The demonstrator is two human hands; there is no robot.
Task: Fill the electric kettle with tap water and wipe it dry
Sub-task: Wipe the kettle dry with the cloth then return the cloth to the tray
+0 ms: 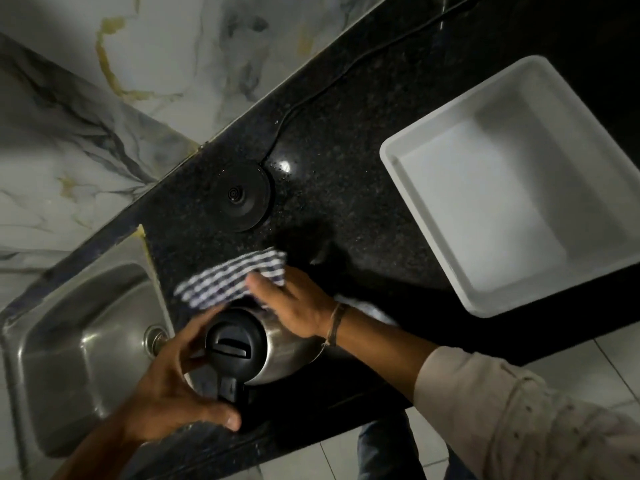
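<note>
The steel electric kettle (291, 351), with its black lid (235, 342) shut and black handle toward me, stands on the dark granite counter (346, 188) near the front edge. My left hand (173, 386) wraps around the kettle's left side and handle. My right hand (294, 303) presses a blue-and-white checked cloth (225, 280) against the kettle's far side. The kettle's round black power base (239, 195) sits empty further back, with its cord (311, 95) running along the wall.
A steel sink (76, 341) with its drain (154, 337) lies at the left. A white rectangular tray (512, 181) sits on the counter at the right. Water drops glisten beside the base. A marble-patterned wall (104, 98) backs the counter, and a tiled floor (346, 455) lies below me.
</note>
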